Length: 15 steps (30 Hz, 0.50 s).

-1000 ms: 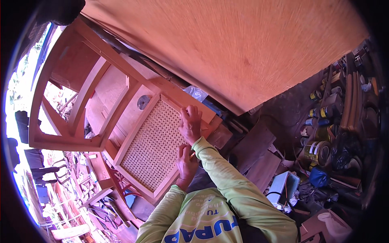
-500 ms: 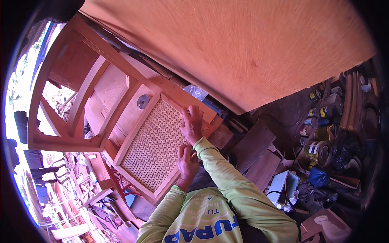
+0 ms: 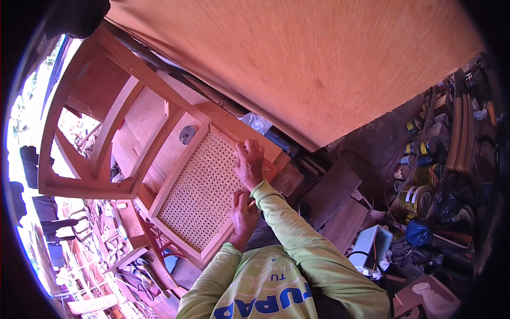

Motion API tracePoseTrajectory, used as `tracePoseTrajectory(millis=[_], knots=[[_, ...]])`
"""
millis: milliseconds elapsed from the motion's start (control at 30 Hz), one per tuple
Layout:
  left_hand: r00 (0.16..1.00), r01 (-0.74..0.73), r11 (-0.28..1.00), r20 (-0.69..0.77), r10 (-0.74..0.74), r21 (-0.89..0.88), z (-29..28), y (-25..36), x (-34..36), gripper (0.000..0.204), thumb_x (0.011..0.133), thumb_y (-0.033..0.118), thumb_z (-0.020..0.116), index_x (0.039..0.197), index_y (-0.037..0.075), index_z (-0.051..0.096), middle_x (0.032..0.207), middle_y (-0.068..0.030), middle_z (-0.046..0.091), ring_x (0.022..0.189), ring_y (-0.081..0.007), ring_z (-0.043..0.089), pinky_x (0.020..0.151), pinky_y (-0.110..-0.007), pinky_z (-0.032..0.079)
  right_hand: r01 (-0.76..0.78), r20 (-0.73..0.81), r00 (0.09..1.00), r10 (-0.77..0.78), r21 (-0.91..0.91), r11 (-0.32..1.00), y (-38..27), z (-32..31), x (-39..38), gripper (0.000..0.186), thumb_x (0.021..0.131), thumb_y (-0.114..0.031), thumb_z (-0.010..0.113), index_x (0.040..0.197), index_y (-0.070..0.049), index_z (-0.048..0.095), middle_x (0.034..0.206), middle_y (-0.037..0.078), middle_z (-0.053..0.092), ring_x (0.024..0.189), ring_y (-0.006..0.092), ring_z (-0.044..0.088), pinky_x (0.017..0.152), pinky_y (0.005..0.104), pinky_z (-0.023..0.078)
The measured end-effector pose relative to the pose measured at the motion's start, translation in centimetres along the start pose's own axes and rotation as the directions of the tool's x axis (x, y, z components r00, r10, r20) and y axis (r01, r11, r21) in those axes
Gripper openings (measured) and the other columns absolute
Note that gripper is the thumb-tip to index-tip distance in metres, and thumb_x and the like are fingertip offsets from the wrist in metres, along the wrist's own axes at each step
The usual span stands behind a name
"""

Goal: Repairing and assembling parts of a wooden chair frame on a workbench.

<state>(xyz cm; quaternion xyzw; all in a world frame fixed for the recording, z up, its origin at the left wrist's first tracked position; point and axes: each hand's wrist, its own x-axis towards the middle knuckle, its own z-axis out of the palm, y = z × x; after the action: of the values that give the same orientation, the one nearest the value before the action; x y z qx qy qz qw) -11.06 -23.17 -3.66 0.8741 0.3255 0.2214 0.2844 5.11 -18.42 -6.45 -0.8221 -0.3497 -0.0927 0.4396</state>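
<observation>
A pale wooden chair [image 3: 114, 110] lies in front of me with a woven cane seat panel [image 3: 191, 191] inside a square frame. My right hand [image 3: 248, 164] has its fingers curled over the panel's right edge, gripping there. Just below it, my left hand [image 3: 243, 217] is closed at the same edge, with a small orange-brown thing showing beside its fingers, too small to name. A dark metal disc [image 3: 187, 135] rests on the board left of the cane. My green sleeves cross the lower middle.
A large plywood sheet [image 3: 297, 64] overhangs the top. At right, paint cans [image 3: 415, 201], long curved strips [image 3: 458, 133], a pale blue bin [image 3: 369, 250] and a blue bag [image 3: 418, 232] crowd the floor. Wood offcuts [image 3: 93, 303] clutter the bright lower left. Clear plastic [image 3: 255, 123] sits behind the chair.
</observation>
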Motion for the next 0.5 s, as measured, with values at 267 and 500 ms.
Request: tracePoseTrajectory(millis=[267,500], knots=[[1.000,0.013,1.000,0.003,-0.013,-0.016,0.08,0.13,0.10,0.033,0.081,0.000,0.080,0.112,0.004,0.071,0.113,-0.0143,0.066,0.087,-0.0369,0.073,0.071,-0.048,0.058,-0.015,0.005,1.000,0.015,0.034,0.999,-0.02,-0.41,0.49,0.022,0.089,-0.006,0.076,0.107,-0.009,0.064,0.101,0.010,0.054,0.100,0.0311,0.058,0.081,0.0493,0.042],[1.000,0.000,1.000,0.024,0.000,-0.007,0.28,-0.28,-0.13,0.040,0.081,0.003,0.081,0.120,0.009,0.071,0.116,-0.0126,0.067,0.086,-0.0387,0.075,0.068,-0.050,0.058,-0.024,0.005,1.000,0.024,0.004,1.000,0.04,-0.81,0.61,0.022,0.088,-0.005,0.076,0.105,-0.009,0.063,0.099,0.010,0.054,0.099,0.0314,0.057,0.080,0.0494,0.041]])
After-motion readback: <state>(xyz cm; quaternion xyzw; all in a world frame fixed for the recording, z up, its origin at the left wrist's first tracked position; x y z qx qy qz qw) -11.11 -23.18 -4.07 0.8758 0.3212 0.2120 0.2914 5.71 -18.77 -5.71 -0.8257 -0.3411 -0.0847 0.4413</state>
